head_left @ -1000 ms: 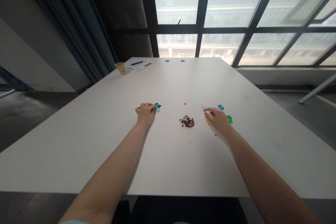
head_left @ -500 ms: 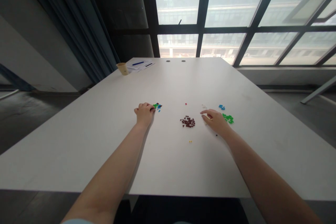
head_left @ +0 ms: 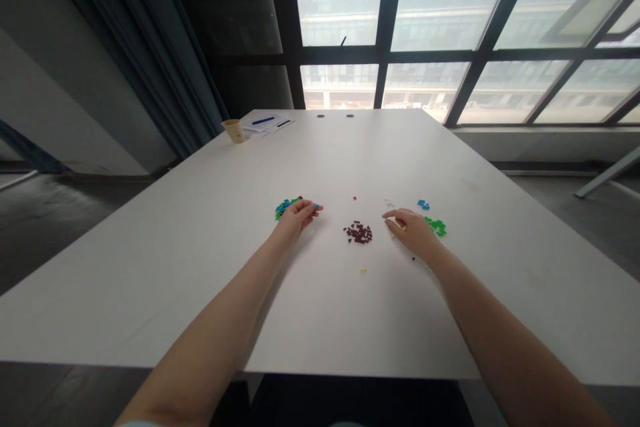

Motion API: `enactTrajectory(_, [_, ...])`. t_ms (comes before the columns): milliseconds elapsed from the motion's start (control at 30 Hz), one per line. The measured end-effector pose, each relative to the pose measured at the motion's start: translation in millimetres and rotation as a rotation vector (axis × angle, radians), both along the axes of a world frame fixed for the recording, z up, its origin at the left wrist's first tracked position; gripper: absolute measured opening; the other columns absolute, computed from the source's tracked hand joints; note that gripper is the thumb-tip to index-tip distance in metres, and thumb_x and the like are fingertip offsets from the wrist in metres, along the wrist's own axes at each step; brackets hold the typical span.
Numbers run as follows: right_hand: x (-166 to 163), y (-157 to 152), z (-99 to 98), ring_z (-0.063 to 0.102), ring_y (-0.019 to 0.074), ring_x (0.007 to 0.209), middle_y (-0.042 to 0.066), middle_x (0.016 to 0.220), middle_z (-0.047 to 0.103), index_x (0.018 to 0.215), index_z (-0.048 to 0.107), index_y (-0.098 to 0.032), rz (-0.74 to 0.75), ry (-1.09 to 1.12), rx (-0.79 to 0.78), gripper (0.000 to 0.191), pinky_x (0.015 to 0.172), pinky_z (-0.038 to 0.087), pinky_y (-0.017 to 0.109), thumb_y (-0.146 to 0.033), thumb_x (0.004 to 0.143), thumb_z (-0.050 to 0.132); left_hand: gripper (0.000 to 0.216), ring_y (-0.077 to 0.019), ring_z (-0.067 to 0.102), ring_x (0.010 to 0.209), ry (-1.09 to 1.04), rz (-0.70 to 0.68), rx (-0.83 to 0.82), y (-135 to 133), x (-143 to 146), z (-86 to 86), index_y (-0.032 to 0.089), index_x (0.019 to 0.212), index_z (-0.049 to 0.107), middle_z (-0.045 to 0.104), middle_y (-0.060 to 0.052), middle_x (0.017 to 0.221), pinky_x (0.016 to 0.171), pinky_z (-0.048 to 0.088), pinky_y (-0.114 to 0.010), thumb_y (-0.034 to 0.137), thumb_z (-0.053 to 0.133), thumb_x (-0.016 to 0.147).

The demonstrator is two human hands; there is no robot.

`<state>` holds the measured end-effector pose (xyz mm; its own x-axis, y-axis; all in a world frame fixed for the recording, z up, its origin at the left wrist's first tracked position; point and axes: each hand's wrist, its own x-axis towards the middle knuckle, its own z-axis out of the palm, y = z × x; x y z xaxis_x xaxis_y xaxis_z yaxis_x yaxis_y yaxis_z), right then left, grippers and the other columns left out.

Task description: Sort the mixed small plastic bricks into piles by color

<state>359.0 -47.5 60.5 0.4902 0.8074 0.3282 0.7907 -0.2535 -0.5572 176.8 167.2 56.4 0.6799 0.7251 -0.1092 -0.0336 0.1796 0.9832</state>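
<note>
My left hand [head_left: 299, 215] lies on the white table [head_left: 320, 320], fingers pinched toward the right with a small blue piece [head_left: 317, 206] at the fingertips. A mixed pile of green and blue pieces [head_left: 284, 206] sits just left of that hand. A heap of dark red pieces [head_left: 358, 233] lies between my hands. My right hand [head_left: 413, 228] rests with its fingers curled, tips pointing left; what is under them is hidden. Green pieces [head_left: 437, 226] touch its right side, and blue pieces [head_left: 423, 204] lie beyond it.
Single bits lie loose: a red one [head_left: 355, 198], a yellow one [head_left: 363, 271], a dark one [head_left: 413, 257], pale ones [head_left: 389, 202]. A paper cup [head_left: 234, 131] and papers with pens [head_left: 267, 123] stand at the far left corner. Windows rise behind the table.
My left hand has slid right, off the green and blue pile, which now shows at its left. My right hand has shifted slightly left and covers the pale pieces.
</note>
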Motion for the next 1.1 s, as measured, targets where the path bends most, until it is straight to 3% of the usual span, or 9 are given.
enactTrajectory(200, [1, 3, -0.6, 0.044, 0.0126, 0.056, 0.000, 0.061, 0.050, 0.086, 0.067, -0.018, 0.007, 0.019, -0.018, 0.025, 0.058, 0.035, 0.025, -0.026, 0.076, 0.045, 0.014, -0.0062, 0.056, 0.063, -0.159, -0.290, -0.491, -47, 3, 17.0, 0.014, 0.071, 0.058, 0.065, -0.003, 0.073, 0.058, 0.044, -0.016, 0.016, 0.070, 0.064])
enactTrajectory(333, [2, 3, -1.1, 0.045, 0.0128, 0.057, 0.000, 0.061, 0.049, 0.086, 0.067, -0.018, 0.011, 0.018, -0.022, 0.025, 0.058, 0.035, 0.025, -0.026, 0.077, 0.046, 0.013, -0.0060, 0.056, 0.062, -0.220, -0.370, -0.629, -64, 2, 21.4, 0.014, 0.084, 0.062, 0.063, -0.002, 0.071, 0.059, 0.047, -0.016, 0.015, 0.064, 0.072])
enactTrajectory(533, [3, 3, -3.7, 0.045, 0.0127, 0.057, 0.000, 0.062, 0.050, 0.087, 0.067, -0.018, 0.016, 0.020, -0.018, 0.025, 0.057, 0.034, 0.025, -0.027, 0.077, 0.046, 0.002, -0.0055, 0.056, 0.063, -0.218, -0.364, -0.647, -67, 2, 20.0, 0.014, 0.076, 0.061, 0.062, -0.003, 0.072, 0.061, 0.048, -0.016, 0.013, 0.061, 0.075])
enactTrajectory(833, [-5, 3, 4.9, 0.046, 0.0126, 0.059, 0.000, 0.061, 0.047, 0.088, 0.066, -0.018, 0.050, -0.009, 0.087, 0.022, 0.060, 0.036, 0.026, -0.026, 0.080, 0.047, 0.009, -0.0059, 0.059, 0.066, -0.183, -0.416, -0.656, -65, 3, 11.1, 0.015, 0.079, 0.063, 0.064, -0.002, 0.075, 0.062, 0.046, -0.016, 0.016, 0.068, 0.071])
enactTrajectory(967, [-32, 5, 17.3, 0.048, 0.0136, 0.065, 0.000, 0.064, 0.050, 0.091, 0.065, -0.020, 0.143, -0.037, 0.228, 0.019, 0.065, 0.039, 0.027, -0.028, 0.080, 0.051, 0.022, -0.0063, 0.059, 0.065, -0.125, -0.472, -0.553, -68, 3, 9.2, 0.016, 0.086, 0.064, 0.065, -0.002, 0.077, 0.063, 0.045, -0.018, 0.023, 0.072, 0.067])
enactTrajectory(1100, [-56, 10, 23.1, 0.050, 0.0141, 0.069, 0.001, 0.068, 0.054, 0.088, 0.065, -0.022, 0.247, -0.070, 0.245, 0.014, 0.067, 0.040, 0.027, -0.026, 0.079, 0.054, 0.028, -0.0079, 0.059, 0.065, -0.057, -0.435, -0.358, -71, 5, 6.0, 0.015, 0.084, 0.063, 0.066, -0.002, 0.074, 0.064, 0.043, -0.020, 0.030, 0.074, 0.063])
